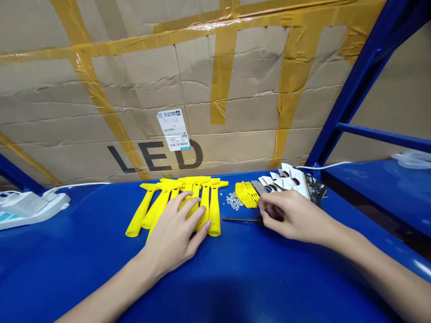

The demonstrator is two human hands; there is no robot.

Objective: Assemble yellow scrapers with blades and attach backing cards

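Several yellow plastic handles (137,220) lie side by side on the blue table. My left hand (180,224) rests over the middle ones, fingers spread. To their right is a small pile of silver screws (233,202), beside a stack of yellow plates (245,194). My right hand (286,213) has its fingers curled together at the grey metal blades (258,186); whether it pinches one is hidden. A screwdriver (240,220) lies with its shaft pointing left and its handle partly under my right hand. White and black cards (301,181) are fanned out behind that hand.
A large taped cardboard box (141,103) marked LED stands along the back of the blue table (215,287). At the left lies a white power strip (37,215) with a plug. Blue metal frame posts (350,85) rise at the right, near a clear plastic item (412,159).
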